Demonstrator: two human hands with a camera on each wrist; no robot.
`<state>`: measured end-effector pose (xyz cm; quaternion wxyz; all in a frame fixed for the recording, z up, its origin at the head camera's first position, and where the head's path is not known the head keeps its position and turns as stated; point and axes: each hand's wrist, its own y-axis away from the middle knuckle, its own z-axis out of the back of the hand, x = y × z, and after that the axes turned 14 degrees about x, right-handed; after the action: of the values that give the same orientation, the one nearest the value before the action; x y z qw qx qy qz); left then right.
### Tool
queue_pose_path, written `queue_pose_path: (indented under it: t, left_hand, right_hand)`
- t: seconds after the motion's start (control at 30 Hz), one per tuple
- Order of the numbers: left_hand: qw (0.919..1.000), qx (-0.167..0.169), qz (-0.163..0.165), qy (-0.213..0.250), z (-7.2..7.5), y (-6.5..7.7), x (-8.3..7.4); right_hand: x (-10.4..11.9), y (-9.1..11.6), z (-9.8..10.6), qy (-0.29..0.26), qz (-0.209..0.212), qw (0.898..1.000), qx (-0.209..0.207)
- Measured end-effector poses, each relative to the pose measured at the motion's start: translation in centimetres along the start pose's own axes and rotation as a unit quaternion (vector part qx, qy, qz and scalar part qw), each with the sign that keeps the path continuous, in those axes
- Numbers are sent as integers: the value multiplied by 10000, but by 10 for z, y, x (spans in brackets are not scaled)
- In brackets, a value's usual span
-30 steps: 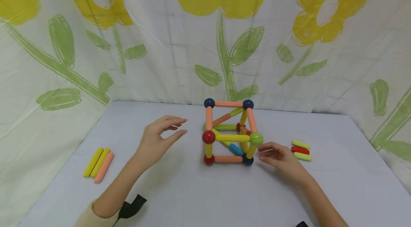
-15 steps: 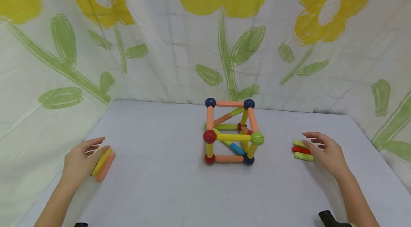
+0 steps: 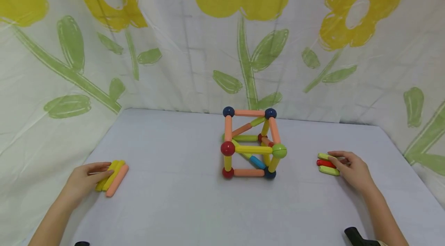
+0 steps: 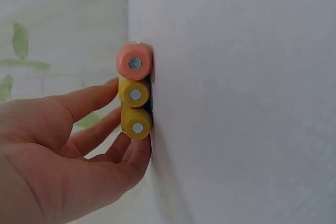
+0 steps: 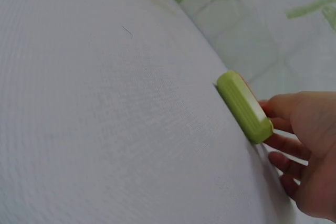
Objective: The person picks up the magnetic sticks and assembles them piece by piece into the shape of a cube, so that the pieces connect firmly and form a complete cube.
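My left hand (image 3: pixel 80 182) is at the left group of magnetic rods, its thumb and fingers curled about a yellow magnetic rod (image 4: pixel 137 125). A second yellow rod (image 3: pixel 114 176) and a salmon rod (image 3: pixel 117 181) lie alongside; round metal ends show in the left wrist view. On the right, my right hand (image 3: pixel 355 172) pinches the far short green magnetic rod (image 3: pixel 324 156) between thumb and forefinger. Beside it lie a short red rod (image 3: pixel 325 163) and a nearer green rod (image 5: pixel 242 106), which partly hides the fingertips in the right wrist view.
A cube-like frame of rods and balls (image 3: pixel 250 149) stands mid-table, with red, blue and green balls at its corners and diagonal rods inside. The white table (image 3: pixel 180 207) meets a flower-printed cloth (image 3: pixel 174 41) behind.
Both hands have moved outward from beside the frame to the rod groups. Over the last half second the left hand has lowered onto its rods, which shifted slightly right; the right fingers have closed in.
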<state>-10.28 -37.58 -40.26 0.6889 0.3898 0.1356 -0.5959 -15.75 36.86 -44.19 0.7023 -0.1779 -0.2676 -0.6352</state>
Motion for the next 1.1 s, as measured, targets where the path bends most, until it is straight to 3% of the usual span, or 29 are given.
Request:
queue_pose_path:
  t: [0.4, 0.67, 0.87, 1.1]
  left_hand:
    - [9983, 190, -107, 544, -3, -3, -10]
    - [9986, -5, -411, 340, -8, 3, -25]
    - [9932, 12, -1083, 429, -24, 5, -59]
    - [9782, 455, -1921, 639, -51, 12, -118]
  right_hand:
    - [-1, -1, 2, -242, -166, 9994, 167]
    - [6, 4, 7, -453, -132, 9985, 293]
    - [23, 5, 14, -412, 338, 9986, 50]
    - [55, 10, 20, -460, 656, 9967, -82]
